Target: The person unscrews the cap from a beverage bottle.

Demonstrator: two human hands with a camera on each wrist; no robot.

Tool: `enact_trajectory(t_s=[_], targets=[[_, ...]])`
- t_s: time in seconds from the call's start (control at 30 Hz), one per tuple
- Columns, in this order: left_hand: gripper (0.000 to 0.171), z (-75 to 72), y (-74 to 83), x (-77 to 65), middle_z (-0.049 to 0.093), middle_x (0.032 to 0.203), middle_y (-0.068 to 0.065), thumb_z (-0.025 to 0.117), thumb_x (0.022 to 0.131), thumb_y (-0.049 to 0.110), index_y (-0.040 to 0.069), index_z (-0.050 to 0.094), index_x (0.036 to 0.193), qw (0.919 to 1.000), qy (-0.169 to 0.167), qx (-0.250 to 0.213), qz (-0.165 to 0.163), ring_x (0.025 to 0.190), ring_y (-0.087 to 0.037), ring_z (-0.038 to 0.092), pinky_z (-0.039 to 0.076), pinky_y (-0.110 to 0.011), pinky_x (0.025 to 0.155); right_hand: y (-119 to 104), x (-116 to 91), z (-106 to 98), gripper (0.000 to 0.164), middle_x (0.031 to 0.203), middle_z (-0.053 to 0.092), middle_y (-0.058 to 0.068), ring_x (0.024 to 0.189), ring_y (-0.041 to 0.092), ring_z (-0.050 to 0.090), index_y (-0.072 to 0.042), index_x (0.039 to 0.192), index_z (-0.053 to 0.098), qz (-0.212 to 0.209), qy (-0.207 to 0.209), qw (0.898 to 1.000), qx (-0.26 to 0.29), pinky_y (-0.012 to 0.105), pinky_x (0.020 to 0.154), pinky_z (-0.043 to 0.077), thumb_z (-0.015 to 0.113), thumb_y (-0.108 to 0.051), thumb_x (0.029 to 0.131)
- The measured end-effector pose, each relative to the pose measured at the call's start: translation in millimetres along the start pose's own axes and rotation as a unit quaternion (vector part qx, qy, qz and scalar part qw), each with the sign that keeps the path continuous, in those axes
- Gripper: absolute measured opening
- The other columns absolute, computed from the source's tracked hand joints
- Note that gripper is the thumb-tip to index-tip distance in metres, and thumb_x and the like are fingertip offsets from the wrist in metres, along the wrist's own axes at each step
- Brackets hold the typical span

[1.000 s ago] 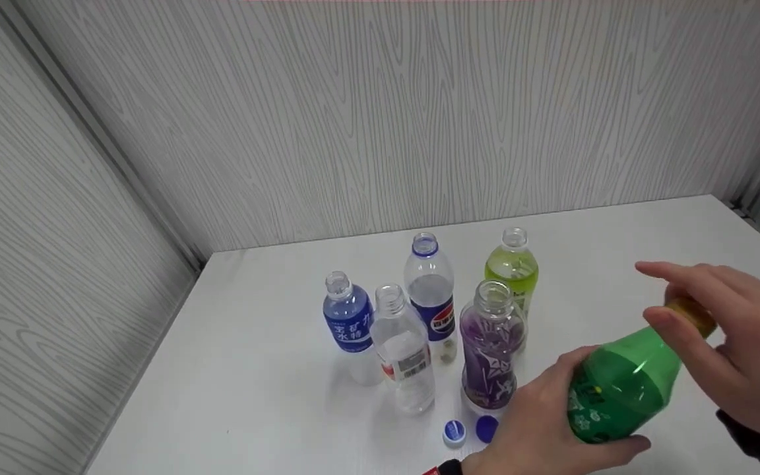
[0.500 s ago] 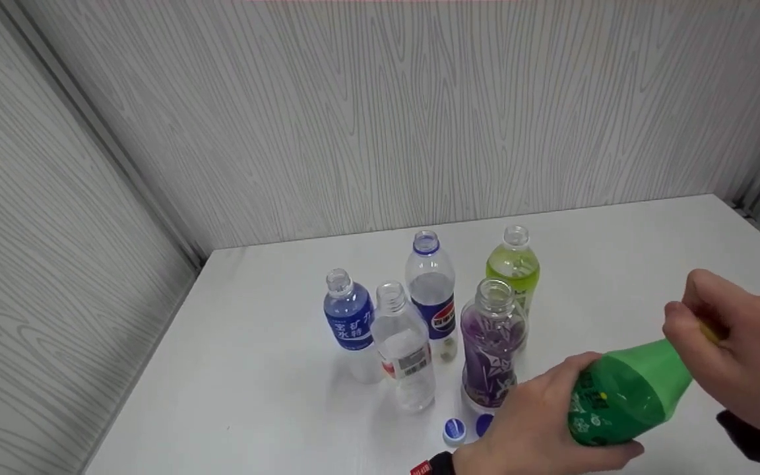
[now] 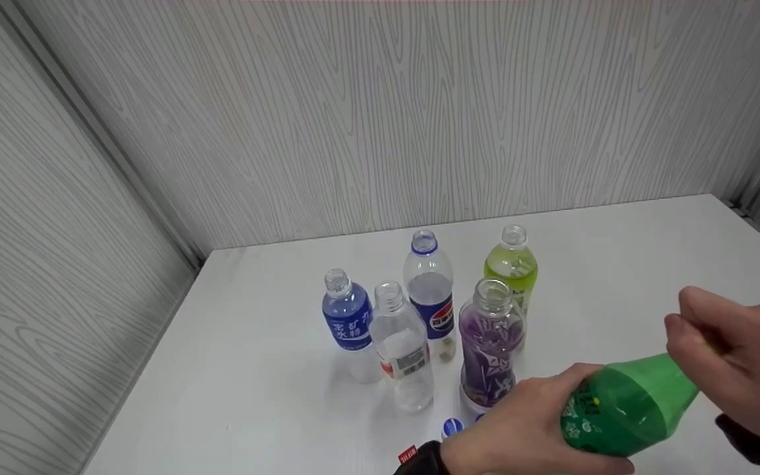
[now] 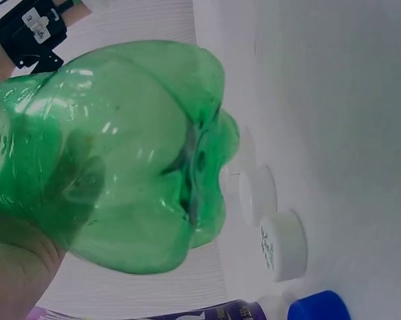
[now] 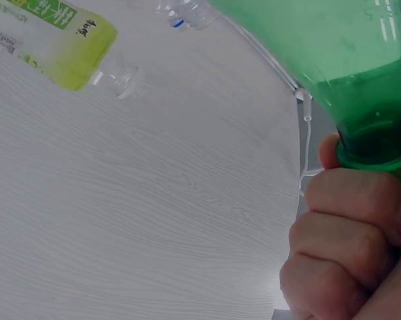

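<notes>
My left hand (image 3: 518, 422) grips the body of a green plastic bottle (image 3: 617, 409), which is tilted with its neck to the upper right. At the neck, my right hand (image 3: 743, 356) has its fingers curled round the cap, which they almost wholly hide. In the left wrist view the lobed bottom of the green bottle (image 4: 140, 167) is raised off the table. The right wrist view shows the curled right hand (image 5: 347, 233) just beyond the green neck ring. No liquid level is clearly visible in the green bottle.
Uncapped bottles stand left of my hands: a blue-labelled one (image 3: 348, 320), a clear one (image 3: 406, 376), a Pepsi bottle (image 3: 431, 290), a purple-labelled one (image 3: 489, 349) and a yellow-green one (image 3: 510, 264). Loose caps, including a white one (image 4: 285, 247) and a blue one (image 4: 318, 307), lie on the table.
My right fingers have closed round the golden cap, after standing partly extended at it. Both hands and the green bottle have shifted slightly downward.
</notes>
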State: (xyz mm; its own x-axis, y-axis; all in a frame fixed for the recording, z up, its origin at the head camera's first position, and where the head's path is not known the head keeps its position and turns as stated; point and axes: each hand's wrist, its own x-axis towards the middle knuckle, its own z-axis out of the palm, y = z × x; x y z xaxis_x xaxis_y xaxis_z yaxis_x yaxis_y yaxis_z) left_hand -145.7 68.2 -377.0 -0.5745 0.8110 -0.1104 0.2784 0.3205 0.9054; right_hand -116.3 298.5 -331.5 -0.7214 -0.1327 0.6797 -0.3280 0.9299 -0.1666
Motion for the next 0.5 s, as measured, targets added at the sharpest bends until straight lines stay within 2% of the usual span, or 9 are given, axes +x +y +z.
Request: enact_trajectory(t_s=[0.2,0.4,0.5], targets=[[0.072,-7.1,-4.0,2.6,0.062,0.119,0.02,0.075,0.08,0.025,0.042,0.035,0.137,0.9971,-0.04,0.044,0.048,0.099,0.013,0.056,0.046,-0.01,0.088,4,-4,-2,0.041,0.047,0.02,-0.019,0.039,-0.012,0.011,-0.026,0.057,0.032,-0.027,-0.009,0.999,0.019,0.008,0.038,0.013,0.059,-0.01,0.084],[0.07,-14.1,-8.6,3.0,0.063,0.122,0.013,0.073,0.082,0.018,0.036,0.036,0.139,0.9949,-0.083,0.023,0.054,0.099,0.012,0.056,0.046,-0.011,0.091,9,-6,-1,0.043,0.048,0.019,-0.021,0.04,-0.013,0.012,-0.027,0.057,0.031,-0.067,-0.03,0.997,0.035,0.004,0.04,0.013,0.061,-0.007,0.081],[0.072,-16.0,-10.4,2.6,0.062,0.126,0.009,0.071,0.082,0.014,0.033,0.035,0.141,0.9926,-0.109,0.009,0.052,0.101,0.011,0.055,0.045,-0.011,0.093,17,-7,3,0.044,0.05,0.021,-0.022,0.043,-0.014,0.015,-0.026,0.057,0.032,-0.125,-0.02,0.988,0.094,0.002,0.042,0.014,0.063,-0.003,0.077]])
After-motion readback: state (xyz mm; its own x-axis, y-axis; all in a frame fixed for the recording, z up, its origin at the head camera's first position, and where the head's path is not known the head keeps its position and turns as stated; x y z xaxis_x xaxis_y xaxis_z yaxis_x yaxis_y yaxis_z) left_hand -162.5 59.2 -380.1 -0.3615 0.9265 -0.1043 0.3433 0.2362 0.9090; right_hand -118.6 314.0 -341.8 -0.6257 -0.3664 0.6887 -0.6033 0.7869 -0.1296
